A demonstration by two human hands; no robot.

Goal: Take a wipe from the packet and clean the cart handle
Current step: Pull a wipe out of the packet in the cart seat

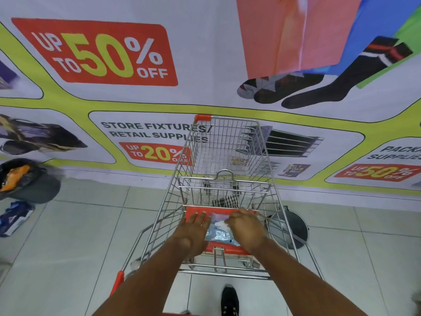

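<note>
As both hands work over a pale blue plastic wipe packet (219, 233) lying on the red plastic child-seat flap (196, 212) of a silver wire shopping cart (227, 144), the extraction step appears to be under way. The left hand (193, 229) lies flat beside the packet, fingers spread, seemingly steadying it. The right hand (246, 226) curls its fingers at the packet's top, apparently pinching a white wipe (220, 223), though the grip is partly hidden. Next, the wipe must be pulled free and carried to the red-ended cart handle (118, 281) nearest the person. Pale floor tiles (91, 224) meet a printed sale banner (102, 53) behind.
</note>
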